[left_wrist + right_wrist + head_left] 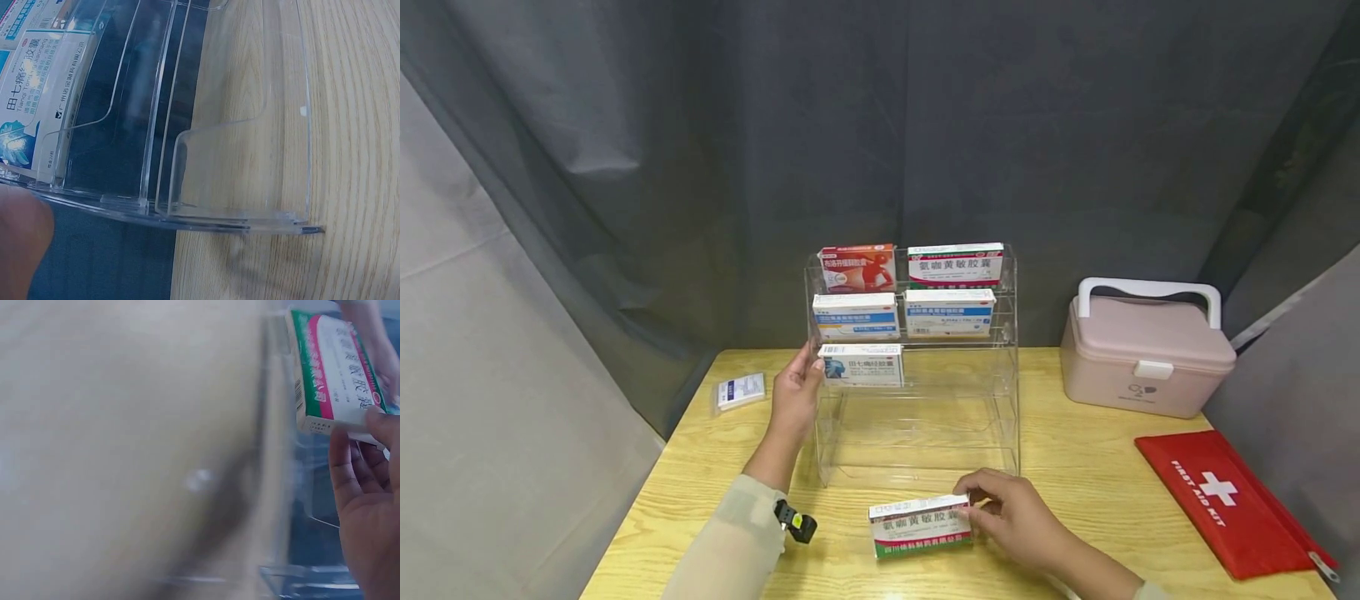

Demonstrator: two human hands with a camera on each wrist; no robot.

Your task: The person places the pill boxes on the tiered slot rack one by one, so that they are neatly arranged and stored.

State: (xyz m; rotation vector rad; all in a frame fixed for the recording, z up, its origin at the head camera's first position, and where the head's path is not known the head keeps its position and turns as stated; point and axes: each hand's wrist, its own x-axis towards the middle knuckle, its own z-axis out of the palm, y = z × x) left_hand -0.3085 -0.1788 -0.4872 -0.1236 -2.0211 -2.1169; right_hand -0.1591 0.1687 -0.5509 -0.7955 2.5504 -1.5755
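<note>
In the head view my right hand pinches the right end of a white, green and red medicine box, held just in front of a clear tiered display rack. The right wrist view shows the same medicine box between thumb and fingers. My left hand grips the rack's left side, beside a white medicine box on the third tier. Only part of that left hand shows in the left wrist view, at the rack's edge. Its other fingers are hidden there.
Upper tiers hold an orange box, another green-and-red box and two blue-and-white boxes. A small packet lies on the table's left. To the right are a pink case and a red first aid pouch.
</note>
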